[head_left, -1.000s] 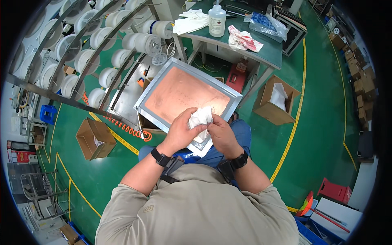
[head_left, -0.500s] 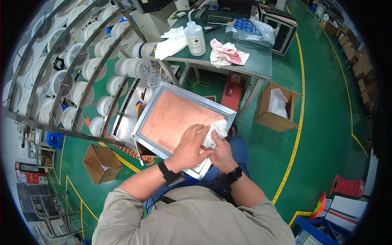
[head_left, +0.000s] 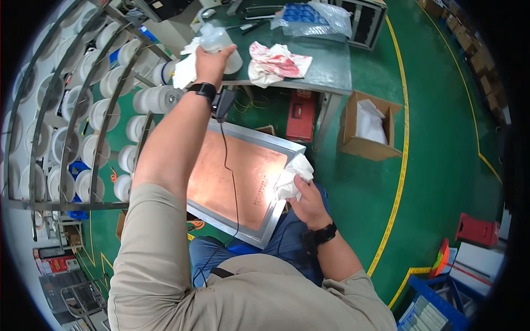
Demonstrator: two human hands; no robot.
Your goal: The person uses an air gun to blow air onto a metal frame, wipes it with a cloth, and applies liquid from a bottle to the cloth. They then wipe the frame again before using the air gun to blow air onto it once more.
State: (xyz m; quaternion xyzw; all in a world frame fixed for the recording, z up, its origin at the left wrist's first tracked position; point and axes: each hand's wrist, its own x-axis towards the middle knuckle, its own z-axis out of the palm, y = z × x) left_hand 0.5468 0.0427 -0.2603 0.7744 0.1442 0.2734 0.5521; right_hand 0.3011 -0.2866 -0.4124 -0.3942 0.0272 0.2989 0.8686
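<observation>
My left hand (head_left: 212, 65) reaches far forward to the green bench, its fingers wrapped round a translucent white squeeze bottle (head_left: 234, 59). Whether the bottle's base touches the bench is hard to make out. In my right hand (head_left: 310, 205) is a crumpled white cloth (head_left: 293, 175), held over the right edge of a framed copper-coloured panel (head_left: 232, 171). The panel's silver metal frame (head_left: 291, 148) lies tilted in front of me, its near side by my knees. Small dark marks run in rows near the panel's right side. My left arm hides its left part.
A red-stained white cloth (head_left: 279, 62) lies on the bench (head_left: 331, 74), with bubble-wrapped blue parts (head_left: 312, 22) behind. More white cloth (head_left: 185, 70) is left of the bottle. A rack of white reels (head_left: 77, 105) stands left. A cardboard box (head_left: 393, 124) and red toolbox (head_left: 301, 117) are on the floor.
My left hand has left the panel and cloth and taken hold of the bottle on the bench. My right hand keeps the cloth near the panel's right edge. The view has shifted.
</observation>
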